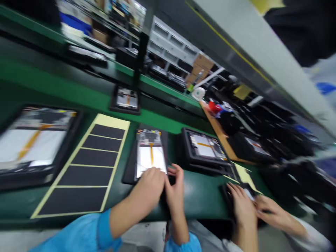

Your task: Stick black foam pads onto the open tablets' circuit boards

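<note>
An open-backed tablet [143, 154] with a white battery and an orange ribbon cable lies on a dark pad [128, 173] in front of me. My left hand [152, 183] is closed at the tablet's lower end, its fingers bent and bunched together; what they pinch is hidden. Round the tablet's lower right corner curl the thumb and fingers of my right hand [176, 187]. Left of the tablet lies a yellowish backing sheet [111, 120] with several black adhesive pieces [90, 175].
Another open tablet [55, 140] sits at the left, and a smaller-looking one [127, 98] farther back. Stacked black trays [189, 154] hold a tablet on my right. Beyond them, a co-worker's hands [244, 203] handle a dark device. A shelf [244, 45] overhangs the green bench.
</note>
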A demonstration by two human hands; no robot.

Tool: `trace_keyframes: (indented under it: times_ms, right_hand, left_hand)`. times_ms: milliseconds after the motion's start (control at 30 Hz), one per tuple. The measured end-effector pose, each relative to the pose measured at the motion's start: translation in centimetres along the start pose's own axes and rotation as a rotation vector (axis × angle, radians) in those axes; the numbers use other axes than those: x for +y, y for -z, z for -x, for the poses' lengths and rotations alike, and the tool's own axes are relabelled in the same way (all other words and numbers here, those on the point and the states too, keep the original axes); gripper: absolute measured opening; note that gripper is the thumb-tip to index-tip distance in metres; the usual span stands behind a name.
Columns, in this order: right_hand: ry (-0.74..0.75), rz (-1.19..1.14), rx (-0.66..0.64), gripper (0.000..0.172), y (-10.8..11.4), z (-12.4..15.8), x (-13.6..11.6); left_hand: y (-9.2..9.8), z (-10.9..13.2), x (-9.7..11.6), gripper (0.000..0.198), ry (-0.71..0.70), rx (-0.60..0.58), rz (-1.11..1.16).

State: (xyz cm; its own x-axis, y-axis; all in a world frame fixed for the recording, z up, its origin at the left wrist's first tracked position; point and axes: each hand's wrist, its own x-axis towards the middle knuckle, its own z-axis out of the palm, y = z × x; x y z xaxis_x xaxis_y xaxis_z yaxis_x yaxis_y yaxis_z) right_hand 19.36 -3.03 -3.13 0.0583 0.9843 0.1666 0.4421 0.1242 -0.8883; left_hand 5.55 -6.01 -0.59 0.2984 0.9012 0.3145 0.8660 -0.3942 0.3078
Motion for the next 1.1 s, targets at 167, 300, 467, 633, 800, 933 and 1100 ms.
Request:
trace_keyframes:
  times_ms: [167,300,467,633,800,933,1100]
  right_hand:
    - [0.063,0.048,-0.092,0.049,0.8,-0.8,-0.3]
    - [0.283,0.173,0.002,0.032,1.6,-1.1,-5.2]
    - [0.63,0.137,-0.568,0.023,-4.5,-3.7,-12.9]
    - [0.597,0.362,-0.882,0.026,-16.4,-9.9,-15.5]
    - [0.641,0.437,-0.869,0.03,-24.6,-13.5,-15.5]
    - [0.675,0.455,-0.851,0.021,-25.8,-13.6,-14.7]
    - [0.677,0.448,-0.854,0.02,-25.4,-13.4,-13.8]
  left_hand:
    - [0.2,0.3,-0.6,0.016,0.082,0.021,0.055]
    - [-0.3,1.8,-0.7,0.02,0.032,0.066,0.096]
    - [-0.5,4.3,-1.4,0.03,-0.016,0.172,0.087]
    - [1.8,8.8,-7.3,0.043,0.07,0.374,-0.135]
    - [1.3,10.8,-13.7,0.051,0.301,0.463,-0.418]
    - [-0.4,10.8,-14.1,0.054,0.366,0.369,-0.44]
    - [1.1,10.0,-13.1,0.051,0.399,0.23,-0.458]
